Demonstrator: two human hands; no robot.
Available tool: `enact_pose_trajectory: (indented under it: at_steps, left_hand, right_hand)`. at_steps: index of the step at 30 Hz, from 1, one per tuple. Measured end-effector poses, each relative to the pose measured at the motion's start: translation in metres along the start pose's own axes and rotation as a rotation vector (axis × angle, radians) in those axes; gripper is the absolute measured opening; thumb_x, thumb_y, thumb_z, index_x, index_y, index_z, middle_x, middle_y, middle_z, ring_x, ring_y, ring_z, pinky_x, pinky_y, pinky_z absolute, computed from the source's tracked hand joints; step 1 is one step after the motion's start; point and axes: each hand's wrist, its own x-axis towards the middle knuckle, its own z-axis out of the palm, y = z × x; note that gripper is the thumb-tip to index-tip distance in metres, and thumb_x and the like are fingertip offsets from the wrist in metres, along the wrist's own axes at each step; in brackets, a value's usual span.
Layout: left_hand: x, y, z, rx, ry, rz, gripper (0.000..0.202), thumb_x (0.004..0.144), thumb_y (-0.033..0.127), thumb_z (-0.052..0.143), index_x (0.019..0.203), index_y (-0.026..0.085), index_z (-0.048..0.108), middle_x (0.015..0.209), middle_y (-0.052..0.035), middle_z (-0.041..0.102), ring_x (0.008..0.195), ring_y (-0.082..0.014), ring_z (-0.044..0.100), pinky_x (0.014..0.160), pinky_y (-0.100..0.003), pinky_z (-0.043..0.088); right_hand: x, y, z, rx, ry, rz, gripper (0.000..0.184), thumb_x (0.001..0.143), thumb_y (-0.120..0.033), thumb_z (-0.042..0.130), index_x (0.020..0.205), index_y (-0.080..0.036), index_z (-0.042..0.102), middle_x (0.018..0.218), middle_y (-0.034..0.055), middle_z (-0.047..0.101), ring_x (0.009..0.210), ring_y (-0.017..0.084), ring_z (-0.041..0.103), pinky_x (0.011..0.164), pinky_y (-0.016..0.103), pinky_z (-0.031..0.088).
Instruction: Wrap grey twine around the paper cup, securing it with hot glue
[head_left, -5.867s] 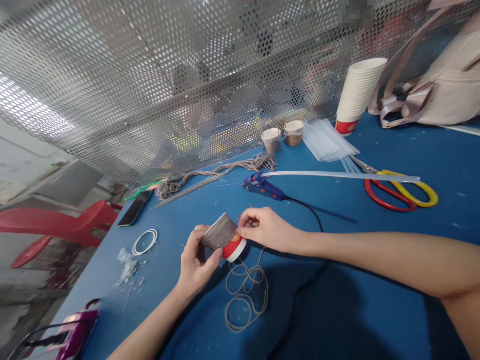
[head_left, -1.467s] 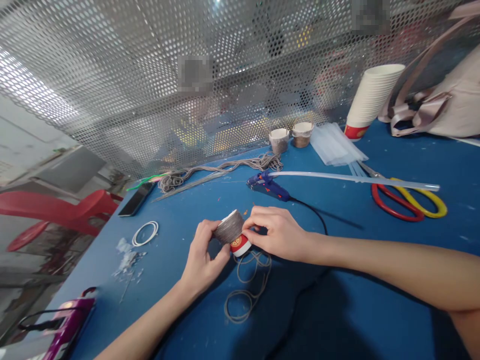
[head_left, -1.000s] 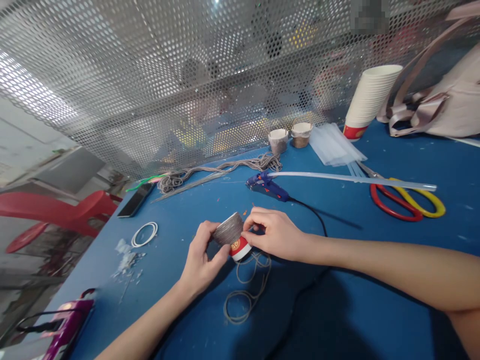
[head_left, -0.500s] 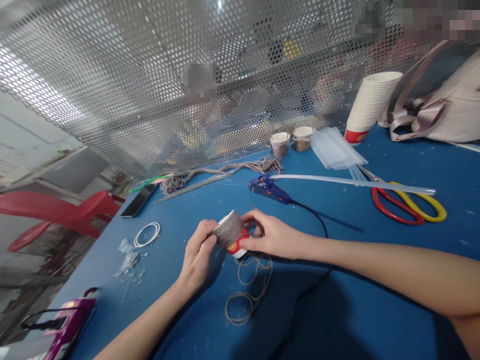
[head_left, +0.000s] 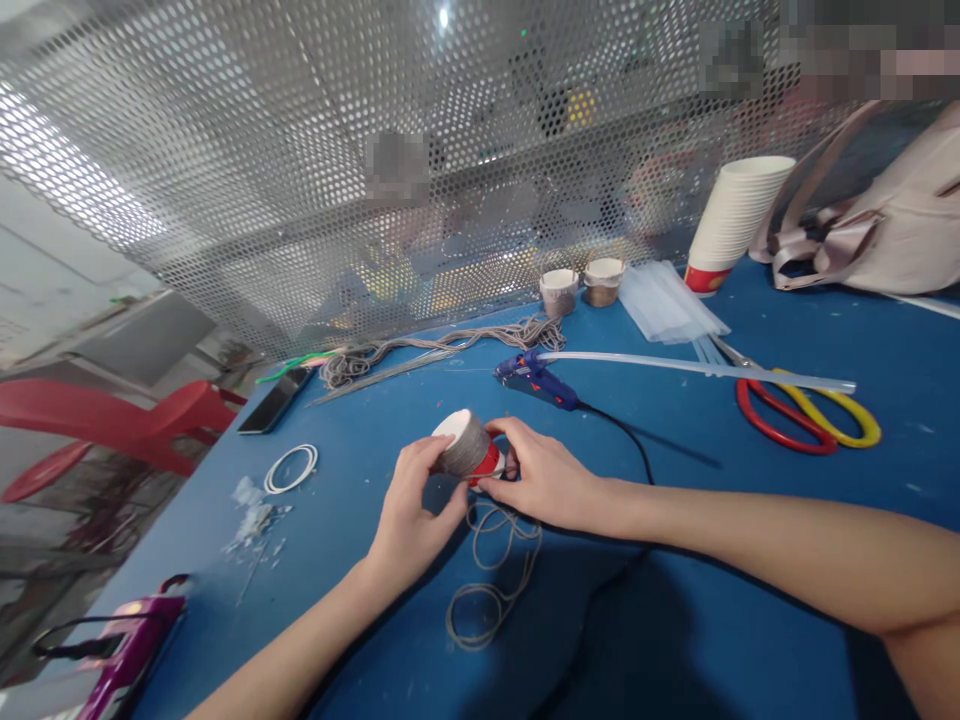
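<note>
Mouth turned further into view since the earlier frame, the cord-wrapped cup lay tilted over the blue table, left hand fingers gripping its rim side, right hand fingers its red end.

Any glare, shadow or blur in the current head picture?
Head view: a bright streak shows through the perforated screen at upper left; head view: dark shadow falls on the blue table below the right hand; head view: the wrapped cup looks fairly clear.
</note>
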Motion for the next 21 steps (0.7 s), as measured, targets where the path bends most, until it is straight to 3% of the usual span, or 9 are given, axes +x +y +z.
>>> enact_pose_trajectory:
  at_steps: [6,12,16,18,21]
  left_hand:
    - [0.002,0.003,-0.001,0.056,0.021,0.004,0.03,0.08,0.015,0.057,0.109,0.022,0.05,0.085,-0.0007,0.055,0.078,-0.0149,0.054,0.067,-0.029,0.048]
    - [0.002,-0.008,0.0,-0.005,0.114,-0.115,0.028,0.079,0.019,0.056,0.106,0.023,0.05,0.087,-0.0009,0.054,0.079,-0.0152,0.054,0.069,-0.029,0.048]
    - [0.004,-0.015,0.002,-0.054,0.144,-0.224,0.029,0.077,0.022,0.056,0.106,0.023,0.051,0.091,-0.0017,0.055,0.082,-0.0158,0.055,0.074,-0.031,0.05]
    - [0.004,-0.018,0.002,-0.074,0.147,-0.27,0.03,0.077,0.024,0.056,0.106,0.023,0.051,0.092,-0.0017,0.055,0.082,-0.0157,0.056,0.075,-0.032,0.05]
    - [0.005,-0.021,0.003,-0.088,0.146,-0.299,0.031,0.077,0.025,0.057,0.107,0.023,0.05,0.092,-0.0024,0.056,0.081,-0.016,0.057,0.075,-0.034,0.05]
  right_hand:
    - [-0.002,-0.004,-0.006,-0.05,-0.048,-0.035,0.042,0.082,-0.038,0.062,0.117,-0.017,0.05,0.103,0.008,0.062,0.08,0.019,0.06,0.068,0.032,0.046]
    - [-0.006,-0.001,-0.02,-0.138,0.043,-0.177,0.037,0.085,-0.035,0.058,0.116,-0.016,0.051,0.117,0.0117,0.059,0.096,0.022,0.059,0.084,0.039,0.047]
    - [-0.015,0.016,-0.035,-0.191,0.105,-0.257,0.023,0.088,-0.031,0.054,0.107,-0.017,0.055,0.107,0.0097,0.064,0.093,0.021,0.061,0.084,0.039,0.047]
    - [-0.02,0.027,-0.045,-0.233,0.145,-0.241,0.017,0.088,-0.03,0.052,0.1,-0.018,0.057,0.097,0.0078,0.065,0.088,0.02,0.061,0.082,0.039,0.047]
    - [-0.02,0.046,-0.06,-0.268,0.229,-0.099,0.013,0.087,-0.03,0.052,0.091,-0.018,0.057,0.088,0.0063,0.064,0.083,0.02,0.06,0.078,0.038,0.047]
